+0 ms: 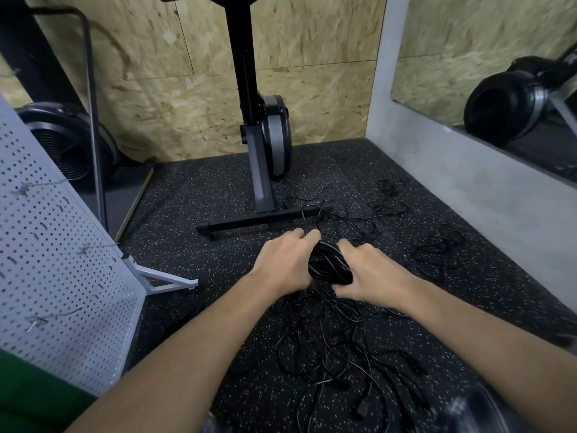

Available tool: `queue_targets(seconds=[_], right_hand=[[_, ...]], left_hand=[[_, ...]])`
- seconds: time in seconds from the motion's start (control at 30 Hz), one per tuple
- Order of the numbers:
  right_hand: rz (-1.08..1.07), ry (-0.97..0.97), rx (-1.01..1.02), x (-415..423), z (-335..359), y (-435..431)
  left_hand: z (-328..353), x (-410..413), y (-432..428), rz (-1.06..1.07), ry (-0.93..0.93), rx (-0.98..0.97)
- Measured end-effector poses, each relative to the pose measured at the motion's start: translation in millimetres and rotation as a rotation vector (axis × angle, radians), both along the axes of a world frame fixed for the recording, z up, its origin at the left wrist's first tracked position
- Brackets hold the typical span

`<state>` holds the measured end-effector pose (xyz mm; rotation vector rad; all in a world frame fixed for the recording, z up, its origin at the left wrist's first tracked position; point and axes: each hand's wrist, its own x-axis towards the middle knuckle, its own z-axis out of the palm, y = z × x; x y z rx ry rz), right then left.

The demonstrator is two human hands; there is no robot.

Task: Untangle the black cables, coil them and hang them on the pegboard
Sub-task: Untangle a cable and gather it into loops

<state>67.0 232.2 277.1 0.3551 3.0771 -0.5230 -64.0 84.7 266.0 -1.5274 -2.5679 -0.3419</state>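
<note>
Black cable coil (329,265), clasped by left hand (287,264) and right hand (371,273), runs lengthwise near-right to far-left above the floor (187,245).

Speckled black rubber floor (193,214), strewn with cable.
Nearest us we find a dense tangle of black cables (337,348) lying on it. Farther off we see a looser spread (359,214) that crosses the base bar (249,220) of an exercise machine standing on the floor, a small separate bunch (437,248) to the right, and the pegboard stand's white foot (162,279) at the left.
</note>
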Motion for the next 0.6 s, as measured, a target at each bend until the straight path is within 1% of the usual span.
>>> queue_targets(seconds=[0.07,0.17,0.3,0.47,0.6], right_hand=[[-0.041,0.016,-0.096,0,-3,2],[-0.039,0.036,-0.208,-1,-2,5],[-0.001,0.024,-0.239,0,3,8],[0.027,0.007,-0.361,3,4,13],[0.054,-0.039,-0.555,1,6,9]], left_hand=[[-1,0,0,-0.02,0.028,0.031],[-1,-1,0,-0.045,0.05,0.079],[-6,-4,0,-0.065,-0.009,0.127],[-8,-7,-2,-0.118,-0.058,0.153],[-8,-10,-4,-0.142,-0.051,0.162]])
